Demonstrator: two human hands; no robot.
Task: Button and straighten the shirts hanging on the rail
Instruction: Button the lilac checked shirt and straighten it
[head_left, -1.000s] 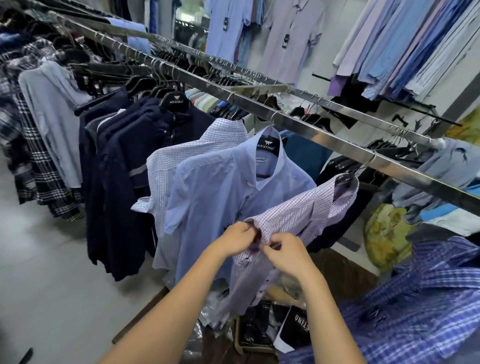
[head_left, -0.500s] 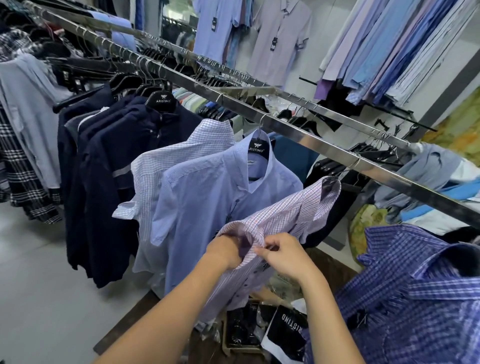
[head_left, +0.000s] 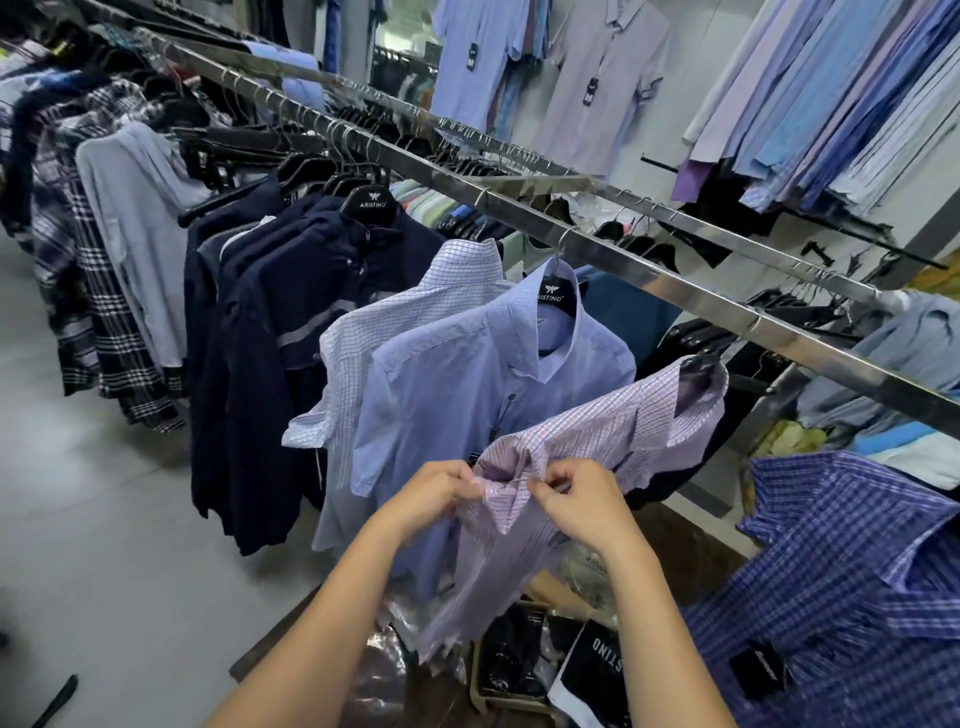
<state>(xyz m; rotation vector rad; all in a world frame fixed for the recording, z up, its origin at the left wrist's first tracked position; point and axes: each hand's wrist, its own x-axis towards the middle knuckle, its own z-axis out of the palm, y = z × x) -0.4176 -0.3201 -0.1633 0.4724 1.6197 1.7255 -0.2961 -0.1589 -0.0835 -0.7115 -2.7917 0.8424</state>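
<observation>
Head view: the left hand (head_left: 436, 493) pinches the front edge of the lilac check shirt (head_left: 613, 431), as it did half a second ago, but its fingers now lie outside the cloth rather than tucked under it. The shirt hangs on the rail (head_left: 649, 280), beside a light blue shirt (head_left: 457, 374). The right hand (head_left: 576, 499) pinches the opposite edge, with a fold raised between the two hands. Below them, a shallow tray (head_left: 475, 691) holds dark packets (head_left: 511, 654).

Our left hand (head_left: 436, 493) and right hand (head_left: 582, 499) both pinching the bunched front of a lilac checked shirt (head_left: 613, 431), the shirt hanging from the steel rail (head_left: 675, 291), a pale blue shirt (head_left: 457, 384) just beside it, navy jackets (head_left: 260, 338) further along, a dark blue checked shirt (head_left: 857, 571) at our right
</observation>
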